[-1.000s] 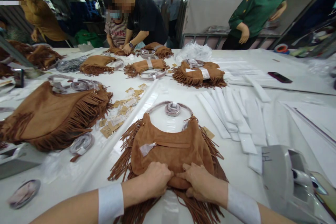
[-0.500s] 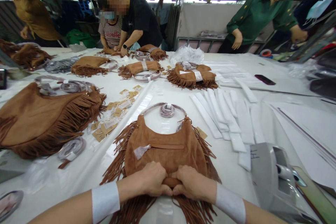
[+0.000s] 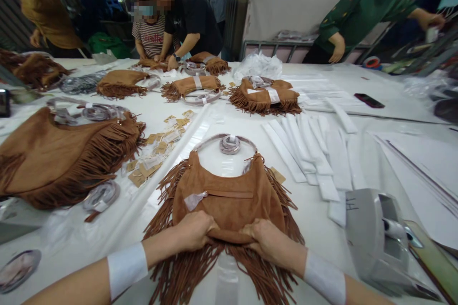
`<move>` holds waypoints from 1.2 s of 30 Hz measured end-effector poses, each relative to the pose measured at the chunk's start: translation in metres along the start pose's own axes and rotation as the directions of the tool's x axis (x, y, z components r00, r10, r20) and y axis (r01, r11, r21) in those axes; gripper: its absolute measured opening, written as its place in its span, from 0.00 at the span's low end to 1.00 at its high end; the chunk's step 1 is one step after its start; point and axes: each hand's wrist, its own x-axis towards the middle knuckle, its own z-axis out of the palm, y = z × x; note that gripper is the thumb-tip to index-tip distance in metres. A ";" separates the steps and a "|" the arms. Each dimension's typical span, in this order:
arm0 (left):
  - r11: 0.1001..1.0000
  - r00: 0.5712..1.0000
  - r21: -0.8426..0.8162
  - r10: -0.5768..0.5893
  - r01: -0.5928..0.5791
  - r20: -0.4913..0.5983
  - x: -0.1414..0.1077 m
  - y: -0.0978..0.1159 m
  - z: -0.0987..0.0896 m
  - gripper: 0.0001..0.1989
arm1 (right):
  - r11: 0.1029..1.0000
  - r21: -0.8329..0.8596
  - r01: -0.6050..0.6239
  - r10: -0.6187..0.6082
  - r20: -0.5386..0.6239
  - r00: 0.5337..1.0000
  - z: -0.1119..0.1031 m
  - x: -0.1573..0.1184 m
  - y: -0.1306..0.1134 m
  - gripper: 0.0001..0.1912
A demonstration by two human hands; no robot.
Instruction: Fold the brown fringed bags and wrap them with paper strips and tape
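Observation:
A brown suede fringed handbag (image 3: 229, 183) lies flat in front of me, its bottom edge toward me. My left hand (image 3: 198, 229) grips that near edge left of the middle, fingers curled under it. My right hand (image 3: 266, 238) pinches the same edge on the right, and a rolled fold of suede shows between the two. Long fringe (image 3: 179, 276) hangs from both sides and below my hands. The bag's handle (image 3: 203, 142) arches at the far end around a coiled, wrapped strap (image 3: 229, 144). A plastic-wrapped zipper pull (image 3: 195, 200) sits by the front zip.
Left lies a larger fringed bag (image 3: 67, 152), near scattered paper tags (image 3: 161, 145). White foam strips (image 3: 307, 152), a grey tape dispenser (image 3: 375, 238) and a phone (image 3: 432, 262) are on the right. Folded bags (image 3: 266, 95) stand farther back. Several co-workers (image 3: 193, 14) are across the table.
My hands have moved apart along the bag's near edge, the left one leftward and the right one slightly rightward. The view has shifted slightly.

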 end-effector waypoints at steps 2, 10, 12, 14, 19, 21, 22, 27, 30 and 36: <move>0.996 1.000 -0.093 -0.013 0.013 -0.003 -0.004 -0.014 0.000 0.03 | 0.997 0.075 -0.016 0.018 -0.019 1.000 0.002 -0.001 0.009 0.08; 0.995 0.962 -0.050 -0.096 0.086 -0.254 -0.016 -0.037 0.022 0.13 | 0.987 0.162 0.014 0.031 -0.271 0.962 0.025 0.000 0.040 0.23; 0.992 0.951 -0.047 -0.128 0.120 -0.281 -0.015 -0.037 0.025 0.14 | 0.989 0.142 0.038 0.011 -0.331 0.944 0.030 0.001 0.044 0.26; 0.988 0.952 -0.094 -0.141 0.120 -0.273 -0.016 -0.039 0.023 0.15 | 0.991 0.123 0.053 -0.003 -0.376 0.927 0.034 0.003 0.045 0.27; 0.922 0.980 -0.385 -0.046 -0.033 -0.195 -0.035 -0.053 0.001 0.28 | 0.996 0.018 0.092 -0.075 -0.435 0.897 0.040 0.001 0.045 0.25; 0.889 0.984 -0.454 -0.033 -0.051 -0.177 -0.043 -0.060 -0.006 0.32 | 0.993 -0.030 0.116 -0.117 -0.462 0.879 0.042 0.001 0.046 0.23; 0.874 0.987 -0.483 -0.031 -0.050 -0.160 -0.045 -0.063 -0.008 0.31 | 0.990 -0.055 0.132 -0.142 -0.476 0.868 0.042 0.001 0.047 0.22; 0.765 0.995 -0.643 -0.094 0.045 -0.043 -0.035 -0.074 -0.005 0.24 | 0.954 -0.184 0.235 -0.298 -0.536 0.790 0.043 0.001 0.049 0.16; 0.779 0.995 -0.623 -0.100 0.069 -0.015 -0.029 -0.075 -0.004 0.24 | 0.937 -0.232 0.261 -0.348 -0.553 0.757 0.046 0.001 0.052 0.11; 0.941 0.984 -0.337 -0.059 0.000 -0.166 -0.029 -0.055 -0.011 0.20 | 0.940 -0.191 0.284 -0.342 -0.538 0.771 0.050 0.001 0.056 0.06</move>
